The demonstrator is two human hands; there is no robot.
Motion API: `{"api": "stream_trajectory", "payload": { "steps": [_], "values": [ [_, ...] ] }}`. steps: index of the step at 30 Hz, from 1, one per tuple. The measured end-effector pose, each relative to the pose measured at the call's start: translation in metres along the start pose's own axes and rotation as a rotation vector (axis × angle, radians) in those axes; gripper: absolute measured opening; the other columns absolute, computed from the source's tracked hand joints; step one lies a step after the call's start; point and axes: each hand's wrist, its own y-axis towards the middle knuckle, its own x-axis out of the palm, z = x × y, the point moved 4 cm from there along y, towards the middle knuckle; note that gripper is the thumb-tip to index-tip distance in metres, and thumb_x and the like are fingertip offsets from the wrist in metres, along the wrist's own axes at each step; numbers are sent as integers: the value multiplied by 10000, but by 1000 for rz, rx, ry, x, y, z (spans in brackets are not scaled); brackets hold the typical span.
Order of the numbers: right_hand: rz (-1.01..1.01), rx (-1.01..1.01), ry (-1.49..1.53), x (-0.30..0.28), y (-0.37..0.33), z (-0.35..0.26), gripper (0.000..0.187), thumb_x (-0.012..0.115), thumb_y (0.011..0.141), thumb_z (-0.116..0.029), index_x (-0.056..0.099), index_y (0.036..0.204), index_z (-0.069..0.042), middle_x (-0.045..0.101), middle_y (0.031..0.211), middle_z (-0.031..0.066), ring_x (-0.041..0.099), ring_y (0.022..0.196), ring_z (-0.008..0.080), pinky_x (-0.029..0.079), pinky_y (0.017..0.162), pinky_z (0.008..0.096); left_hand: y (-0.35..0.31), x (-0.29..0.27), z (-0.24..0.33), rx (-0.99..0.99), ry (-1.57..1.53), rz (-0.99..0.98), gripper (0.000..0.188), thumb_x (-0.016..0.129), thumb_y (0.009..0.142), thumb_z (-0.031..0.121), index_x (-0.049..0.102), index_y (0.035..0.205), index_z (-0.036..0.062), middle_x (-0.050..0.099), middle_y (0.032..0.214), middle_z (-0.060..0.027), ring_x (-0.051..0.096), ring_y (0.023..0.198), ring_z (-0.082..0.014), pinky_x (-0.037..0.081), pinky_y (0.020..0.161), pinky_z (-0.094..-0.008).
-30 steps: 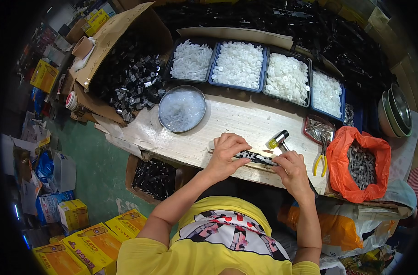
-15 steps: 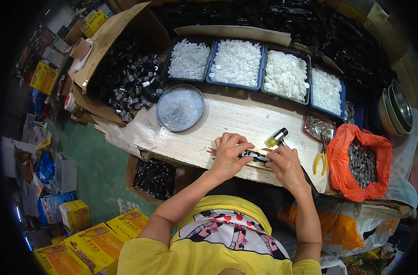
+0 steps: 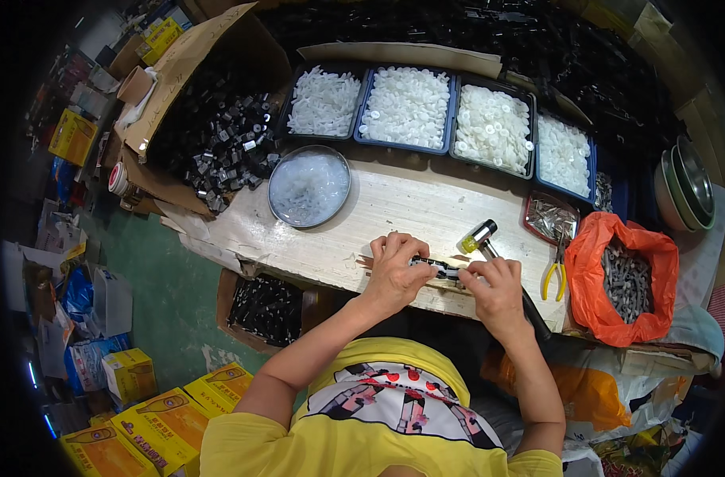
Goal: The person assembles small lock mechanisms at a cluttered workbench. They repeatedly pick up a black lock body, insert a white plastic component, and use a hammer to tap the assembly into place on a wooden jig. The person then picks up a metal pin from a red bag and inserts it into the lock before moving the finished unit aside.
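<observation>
At the table's front edge both hands close on a small elongated black-and-silver part; its ends are covered by my fingers. My left hand grips its left end with thumb and fingers. Pinched at the other end are the fingertips of my right hand. Just beyond the right hand lies a hammer with a silver and yellow head, its dark handle running under my right wrist. Farther right rest yellow-handled pliers.
Along the back stand trays of white plastic pieces. A round dish with translucent contents sits left, beside a carton of black and metallic parts. An orange bag of grey parts and a small dish of metal pieces stand right.
My right hand has shifted slightly and its fingers have moved on the part, whose right end shows a little differently. My left hand keeps its grip.
</observation>
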Motion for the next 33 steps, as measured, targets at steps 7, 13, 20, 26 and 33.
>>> {"api": "stream_trajectory", "payload": {
  "steps": [7, 13, 20, 26, 33],
  "values": [
    [19, -75, 17, 4, -9, 3, 306, 590, 657, -9, 620, 952, -85, 560, 902, 23, 512, 811, 198, 364, 700, 352, 0, 1, -1, 1, 7, -4, 139, 718, 629, 106, 656, 738, 164, 555, 897, 20, 470, 921, -207, 271, 799, -374],
    [11, -88, 27, 3, -8, 5, 315, 610, 644, 6, 631, 948, -74, 563, 892, 31, 516, 798, 200, 378, 679, 350, -1, 2, -1, -20, -25, 1, 123, 709, 638, 100, 653, 733, 154, 555, 886, 25, 468, 915, -200, 267, 804, -366],
    [-6, 87, 296, 11, -9, 12, 362, 575, 594, 131, 646, 904, -43, 576, 861, 68, 522, 794, 242, 473, 650, 318, -1, 1, -3, -43, -61, 4, 95, 700, 651, 102, 639, 717, 133, 556, 881, 25, 463, 921, -196, 264, 807, -357],
    [28, 118, 308, 10, -9, 9, 353, 568, 609, 123, 650, 899, -60, 579, 855, 62, 522, 776, 240, 462, 650, 315, -1, 2, -4, -69, -71, 13, 113, 704, 659, 118, 631, 745, 125, 553, 891, 18, 461, 921, -199, 266, 807, -354],
    [26, 44, 209, 7, -8, 8, 312, 586, 622, 77, 641, 880, -89, 579, 843, 35, 515, 757, 214, 371, 635, 335, -1, -3, 1, -13, -47, -12, 162, 698, 674, 132, 661, 832, 138, 540, 928, -20, 464, 915, -202, 271, 795, -354]
  ]
}}
